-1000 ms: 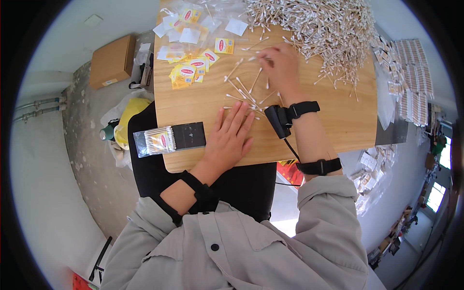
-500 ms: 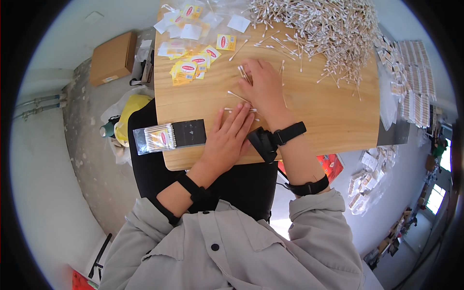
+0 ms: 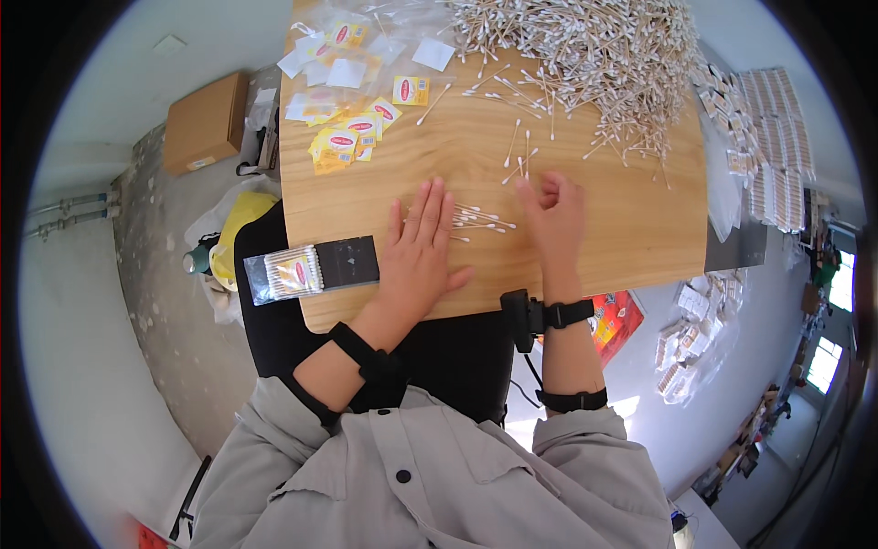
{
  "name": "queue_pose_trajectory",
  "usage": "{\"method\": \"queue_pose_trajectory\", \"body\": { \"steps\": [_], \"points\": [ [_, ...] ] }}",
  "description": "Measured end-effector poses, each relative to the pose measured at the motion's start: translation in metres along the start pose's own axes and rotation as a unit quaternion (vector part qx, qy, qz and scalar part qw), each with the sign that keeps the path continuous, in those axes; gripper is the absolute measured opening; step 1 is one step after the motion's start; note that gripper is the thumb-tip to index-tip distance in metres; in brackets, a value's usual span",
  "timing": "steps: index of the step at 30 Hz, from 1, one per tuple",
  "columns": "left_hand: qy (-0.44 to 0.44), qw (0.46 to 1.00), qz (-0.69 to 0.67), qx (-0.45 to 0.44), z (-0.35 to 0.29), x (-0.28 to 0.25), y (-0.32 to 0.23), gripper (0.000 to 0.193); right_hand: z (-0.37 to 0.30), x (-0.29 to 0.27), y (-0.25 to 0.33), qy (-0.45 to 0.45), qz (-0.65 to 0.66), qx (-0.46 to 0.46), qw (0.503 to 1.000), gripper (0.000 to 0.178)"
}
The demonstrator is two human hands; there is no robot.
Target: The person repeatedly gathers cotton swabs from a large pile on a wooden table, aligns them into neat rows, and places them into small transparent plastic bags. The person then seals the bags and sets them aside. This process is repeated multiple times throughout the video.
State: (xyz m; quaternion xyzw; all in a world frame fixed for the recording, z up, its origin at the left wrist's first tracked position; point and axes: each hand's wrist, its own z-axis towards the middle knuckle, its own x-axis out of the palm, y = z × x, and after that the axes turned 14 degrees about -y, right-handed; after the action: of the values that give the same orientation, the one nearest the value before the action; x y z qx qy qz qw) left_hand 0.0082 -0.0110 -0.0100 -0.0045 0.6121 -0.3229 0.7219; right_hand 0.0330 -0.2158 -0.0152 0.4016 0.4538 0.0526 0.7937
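Note:
My left hand [image 3: 416,242] lies flat on the table, fingers stretched out and thumb apart. Beside and partly under its fingers is a small bunch of cotton swabs [image 3: 480,220]. My right hand [image 3: 556,215] is to the right of that bunch, its fingers curled inward; whether anything is in them is hidden. Just beyond its thumb a few loose cotton swabs [image 3: 519,163] lie on the wood. A clear bag of cotton swabs [image 3: 294,272] with a yellow label rests on a black strip [image 3: 352,260] left of my left hand.
A big heap of cotton swabs [image 3: 594,55] covers the table's [image 3: 631,229] far right. Yellow cards [image 3: 338,142] and clear bags [image 3: 389,37] lie far left. Packed swab bundles [image 3: 773,137] stand beyond the right edge. A cardboard box [image 3: 206,123] is on the floor at left.
My right hand has moved right and nearer to me, away from the left hand. The left hand has shifted slightly left, its thumb now spread. The view has shifted a little.

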Motion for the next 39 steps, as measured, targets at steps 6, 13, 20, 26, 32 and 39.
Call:
{"method": "queue_pose_trajectory", "body": {
  "steps": [6, 13, 20, 26, 32, 39],
  "points": [
    [0.004, 1.0, 0.022, -0.003, -0.011, -0.001, -0.003, 0.107, 0.016, 0.031, 0.009, -0.052, -0.077, -0.082, 0.992, 0.051],
    [-0.003, 1.0, 0.013, -0.008, -0.015, 0.001, -0.004, 0.104, 0.027, 0.046, 0.014, 0.01, 0.017, -0.108, 0.994, 0.028],
    [-0.012, 1.0, 0.011, -0.011, -0.015, 0.001, -0.001, 0.109, -0.003, 0.018, 0.021, 0.147, 0.183, -0.142, 0.962, 0.02],
    [0.008, 1.0, 0.011, -0.022, -0.002, -0.007, 0.006, 0.119, -0.028, -0.003, 0.0, -0.016, 0.233, 0.047, 0.971, 0.02],
    [0.015, 1.0, 0.011, -0.022, -0.01, -0.007, 0.002, 0.12, -0.025, -0.016, -0.001, 0.056, 0.09, -0.149, 0.983, 0.022],
    [0.024, 0.999, 0.014, -0.021, -0.01, -0.003, -0.004, 0.117, -0.005, -0.01, -0.018, 0.132, 0.138, -0.072, 0.979, 0.016]
  ]
}}
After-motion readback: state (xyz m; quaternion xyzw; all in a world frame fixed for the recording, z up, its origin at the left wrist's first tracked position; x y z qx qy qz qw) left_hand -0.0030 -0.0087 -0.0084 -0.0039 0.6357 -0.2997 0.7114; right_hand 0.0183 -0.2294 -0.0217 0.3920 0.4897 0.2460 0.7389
